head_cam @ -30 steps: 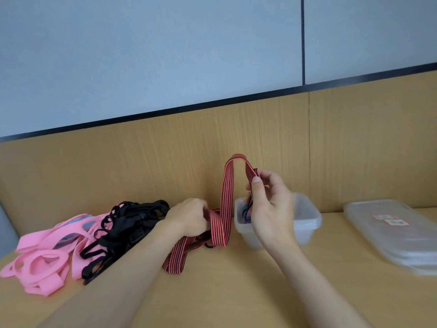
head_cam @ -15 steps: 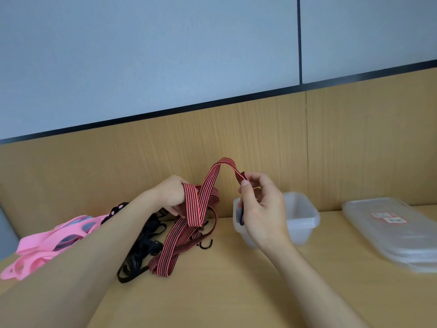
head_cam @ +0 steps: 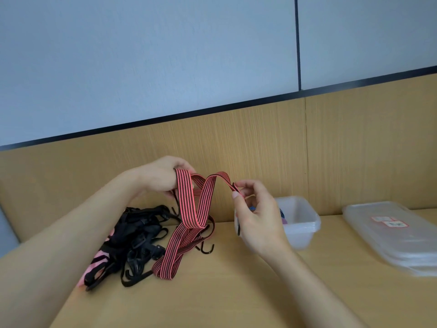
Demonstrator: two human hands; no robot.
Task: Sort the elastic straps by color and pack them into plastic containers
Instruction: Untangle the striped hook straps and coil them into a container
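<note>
A: Where's the red-striped strap (head_cam: 186, 204) rn?
B: Draped btw our hands, above the back edge of the worktop (head_cam: 236, 292). Its tail & hook (head_cam: 209, 252) lie on the worktop, beside the black straps (head_cam: 139, 233).
A: Grip?
B: Our left hand (head_cam: 163, 178) curls round a fold; our right hand (head_cam: 255, 216) pinches the other end, thumb & forefinger.
A: Handling?
B: Prob. light, floppy, stretchy. We'd hold the folds together, mind the hook snagging, then pack it in the container (head_cam: 302, 223).
</note>
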